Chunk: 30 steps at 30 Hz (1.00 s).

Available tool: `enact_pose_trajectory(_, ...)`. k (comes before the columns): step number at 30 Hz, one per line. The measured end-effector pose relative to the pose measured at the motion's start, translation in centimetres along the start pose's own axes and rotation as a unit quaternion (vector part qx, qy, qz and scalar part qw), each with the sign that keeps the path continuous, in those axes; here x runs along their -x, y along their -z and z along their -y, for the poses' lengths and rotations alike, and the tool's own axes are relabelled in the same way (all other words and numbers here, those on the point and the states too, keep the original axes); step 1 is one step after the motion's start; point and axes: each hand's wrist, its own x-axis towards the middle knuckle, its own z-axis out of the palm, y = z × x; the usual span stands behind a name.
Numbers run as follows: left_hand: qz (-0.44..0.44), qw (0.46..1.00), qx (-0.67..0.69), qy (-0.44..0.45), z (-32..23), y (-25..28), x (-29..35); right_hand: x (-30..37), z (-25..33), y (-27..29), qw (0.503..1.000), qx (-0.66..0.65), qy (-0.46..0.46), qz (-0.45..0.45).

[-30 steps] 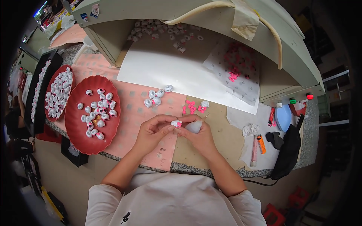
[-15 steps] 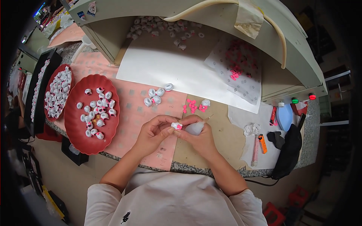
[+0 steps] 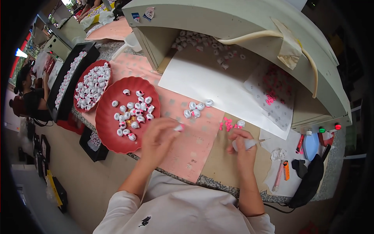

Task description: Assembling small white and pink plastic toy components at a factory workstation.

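Pinched in the fingertips of my left hand [image 3: 156,142] is a small white-and-pink piece [image 3: 179,127], held just right of the scalloped red plate [image 3: 104,134]. Similar white pieces with pink marks lie on that plate. My right hand [image 3: 244,150] is closed around a whitish squeeze bottle [image 3: 249,143] whose thin needle tip points right. Small bright pink parts [image 3: 228,124] and one white piece [image 3: 240,123] lie just beyond the right hand. Several white pieces [image 3: 194,114] form a cluster on the pink patterned sheet [image 3: 187,156] between the hands, farther back.
Behind stands a pale cabinet [image 3: 249,23] with white pieces and pink parts inside. A second red plate [image 3: 78,102] and a black tray [image 3: 52,99] are at left. At right lie an orange lighter [image 3: 286,170], a blue dish [image 3: 310,146] and black cloth [image 3: 307,181]. A person [image 3: 35,97] sits far left.
My hands have come apart. The left one has carried the white-and-pink piece toward the red plate, while the right has moved away with the squeeze bottle. The whole view has shifted leftward.
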Motion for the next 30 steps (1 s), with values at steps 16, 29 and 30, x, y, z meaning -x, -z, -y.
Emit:
enact_pose_trajectory(16,0.201,0.952,-0.144,-0.179,-3.3,-15.3,-8.1,-1.0,1.4,3.7,0.977,-0.025,0.118,-0.178)
enact_pose_trajectory(29,0.193,0.877,0.381,0.222,-2.9,-7.0,-5.0,1.1,0.9,2.1,0.979,-0.030,0.168,-0.114)
enact_pose_trajectory(30,0.188,0.888,0.336,0.250,-2.5,-6.3,-4.3,1.2,0.8,1.7,0.983,-0.029,0.147,-0.106)
